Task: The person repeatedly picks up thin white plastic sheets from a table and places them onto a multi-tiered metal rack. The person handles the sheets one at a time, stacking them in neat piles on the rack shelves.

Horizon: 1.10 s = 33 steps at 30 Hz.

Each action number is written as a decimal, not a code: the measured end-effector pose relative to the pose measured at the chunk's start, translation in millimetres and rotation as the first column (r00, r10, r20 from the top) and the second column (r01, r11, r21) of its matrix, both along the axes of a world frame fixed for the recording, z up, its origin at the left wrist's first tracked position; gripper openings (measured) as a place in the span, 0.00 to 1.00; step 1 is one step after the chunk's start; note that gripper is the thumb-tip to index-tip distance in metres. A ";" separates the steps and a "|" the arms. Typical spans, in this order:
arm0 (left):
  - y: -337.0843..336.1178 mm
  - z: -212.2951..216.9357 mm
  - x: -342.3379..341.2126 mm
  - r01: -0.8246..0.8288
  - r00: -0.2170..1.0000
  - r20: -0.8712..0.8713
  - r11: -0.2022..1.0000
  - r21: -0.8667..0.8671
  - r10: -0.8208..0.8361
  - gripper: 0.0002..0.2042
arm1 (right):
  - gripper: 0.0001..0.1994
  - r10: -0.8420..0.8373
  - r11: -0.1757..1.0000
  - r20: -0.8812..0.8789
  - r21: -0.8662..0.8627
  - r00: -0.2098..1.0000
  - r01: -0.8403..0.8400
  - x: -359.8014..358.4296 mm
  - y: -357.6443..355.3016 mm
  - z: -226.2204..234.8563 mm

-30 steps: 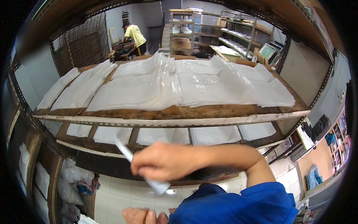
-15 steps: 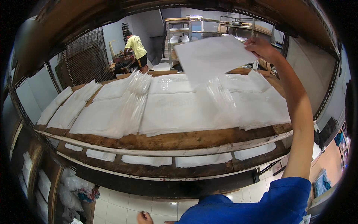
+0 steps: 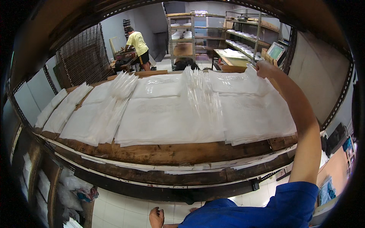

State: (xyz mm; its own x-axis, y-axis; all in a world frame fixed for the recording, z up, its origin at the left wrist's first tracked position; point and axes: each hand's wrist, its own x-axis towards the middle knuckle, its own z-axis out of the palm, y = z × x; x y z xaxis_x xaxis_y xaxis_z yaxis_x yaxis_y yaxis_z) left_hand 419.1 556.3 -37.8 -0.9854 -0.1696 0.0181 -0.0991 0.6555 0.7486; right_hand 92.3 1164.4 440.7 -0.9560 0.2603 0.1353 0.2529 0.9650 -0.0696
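Right hand (image 3: 265, 69) at far right of the wooden shelf (image 3: 171, 152), fingers clamped on the corner of a white sheet (image 3: 234, 83), which lies in the back row. Left hand (image 3: 156, 218) low over the tiled floor (image 3: 118, 209), fingers curled; can't tell if they meet.

Co-worker in yellow (image 3: 137, 43), metal shelving (image 3: 178, 15), wire rack (image 3: 81, 59); lower left, probably plastic bags (image 3: 69, 195).
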 end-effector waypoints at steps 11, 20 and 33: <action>-10.4 5.1 13.6 -0.010 0.993 0.120 1.000 -0.017 0.012 0.18 | 0.07 -0.110 0.984 0.017 0.146 0.994 0.106 14.0 -15.6 14.4; -42.5 27.1 15.2 -0.078 0.996 0.055 0.996 0.033 0.077 0.14 | 0.17 0.530 0.808 -0.199 0.412 0.824 -0.421 45.7 -228.3 101.9; -152.7 117.7 101.4 -0.560 0.801 -0.116 0.804 0.199 0.587 0.16 | 0.13 0.875 -0.481 0.269 0.389 -0.402 -0.786 253.3 -711.7 32.9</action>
State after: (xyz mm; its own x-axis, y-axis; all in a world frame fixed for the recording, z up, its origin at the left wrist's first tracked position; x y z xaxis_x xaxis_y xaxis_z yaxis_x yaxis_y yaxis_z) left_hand 520.5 403.6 79.9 -0.6909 -0.7162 0.0984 -0.2890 0.3985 0.8704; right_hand 345.6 452.6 473.6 0.2436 -0.9692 -0.0364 -0.8928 -0.2387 0.3820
